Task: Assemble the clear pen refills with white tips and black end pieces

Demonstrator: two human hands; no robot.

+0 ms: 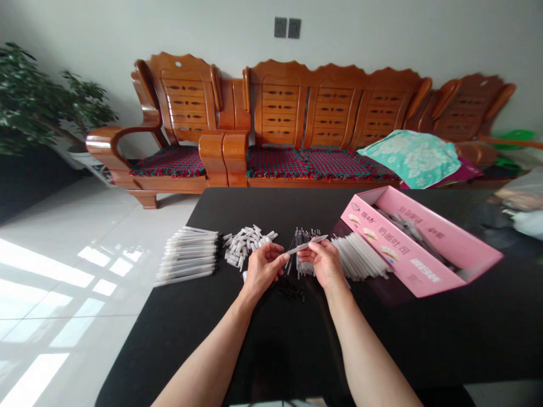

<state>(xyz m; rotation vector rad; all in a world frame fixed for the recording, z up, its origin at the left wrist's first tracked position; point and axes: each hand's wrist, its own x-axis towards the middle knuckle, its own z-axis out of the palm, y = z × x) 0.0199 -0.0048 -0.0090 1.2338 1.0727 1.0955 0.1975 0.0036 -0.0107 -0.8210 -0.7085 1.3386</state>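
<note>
Both hands meet over the middle of a black table point(237, 339). My left hand point(263, 265) and my right hand point(323, 261) are closed on the two ends of one slim white pen barrel point(306, 245), held tilted between them. Just behind the hands lies a small bunch of dark-tipped refills point(304, 234). A heap of small white caps point(246, 242) sits to the left of the hands, and a row of finished white pens point(189, 255) lies further left. A stack of clear barrels point(360, 257) lies right of my right hand.
An open pink cardboard box point(428, 265) holding more pen parts stands at the right. Wooden armchairs and a bench point(305, 107) with red cushions line the wall behind. A potted plant point(38, 102) stands at the far left, beside the white tiled floor point(55, 265).
</note>
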